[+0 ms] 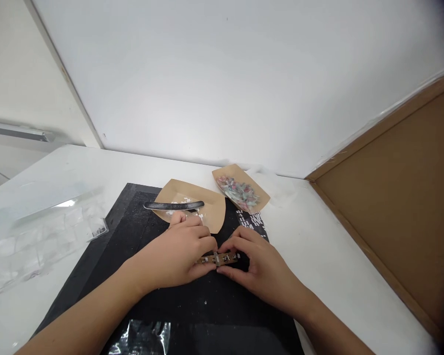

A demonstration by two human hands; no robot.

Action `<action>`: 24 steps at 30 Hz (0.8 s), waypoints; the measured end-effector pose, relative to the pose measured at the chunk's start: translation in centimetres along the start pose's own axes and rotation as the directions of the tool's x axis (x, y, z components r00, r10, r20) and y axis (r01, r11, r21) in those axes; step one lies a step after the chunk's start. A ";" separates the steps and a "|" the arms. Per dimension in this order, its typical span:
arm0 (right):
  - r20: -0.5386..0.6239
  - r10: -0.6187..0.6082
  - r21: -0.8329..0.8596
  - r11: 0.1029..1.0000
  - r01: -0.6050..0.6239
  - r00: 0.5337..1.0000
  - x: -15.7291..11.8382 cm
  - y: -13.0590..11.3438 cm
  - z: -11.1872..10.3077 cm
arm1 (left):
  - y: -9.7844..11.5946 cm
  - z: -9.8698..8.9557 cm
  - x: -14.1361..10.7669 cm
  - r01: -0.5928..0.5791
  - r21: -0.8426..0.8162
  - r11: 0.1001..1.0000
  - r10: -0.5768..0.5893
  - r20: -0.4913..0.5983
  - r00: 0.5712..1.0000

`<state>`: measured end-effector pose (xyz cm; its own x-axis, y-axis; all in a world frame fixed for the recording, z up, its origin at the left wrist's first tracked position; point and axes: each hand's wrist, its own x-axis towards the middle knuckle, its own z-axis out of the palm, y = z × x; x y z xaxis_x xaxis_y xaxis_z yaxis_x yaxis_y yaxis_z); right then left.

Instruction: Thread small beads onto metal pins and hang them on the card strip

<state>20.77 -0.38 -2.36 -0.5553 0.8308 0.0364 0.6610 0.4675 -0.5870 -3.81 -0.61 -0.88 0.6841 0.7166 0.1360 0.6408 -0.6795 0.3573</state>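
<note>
A narrow brown strip (225,258) with small metal studs and pale pieces lies between my hands, over the black mat (207,305). My left hand (181,249) grips its left part between thumb and fingers. A small pale upright piece (216,258) stands across the strip at the middle. Thumb and fingertips of my right hand (257,259) close around this piece and the strip near it. Just beyond my left hand, a black curved nail file (173,205) rests across a brown paper tray (210,202) holding white flakes.
Another paper tray (264,197) at the back holds small colourful wrapped pieces. Beside it lie a dark sheet with white bits (257,222) and thin clear plastic. A clear compartment box (40,246) sits left. Shiny film (144,337) lies near the front. A white wall rises behind.
</note>
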 end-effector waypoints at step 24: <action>-0.425 0.247 -0.082 0.947 -0.309 0.871 1.4 3.4 -3.0 | 0.6 2.2 0.3 -0.032 0.038 0.999 0.039 -0.200 0.979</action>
<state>23.74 3.26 -1.90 -0.1053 0.9673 0.2306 0.8392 0.2108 -0.5013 -2.50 -1.13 -2.66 0.6252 0.7064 0.3318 0.6313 -0.7077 0.3171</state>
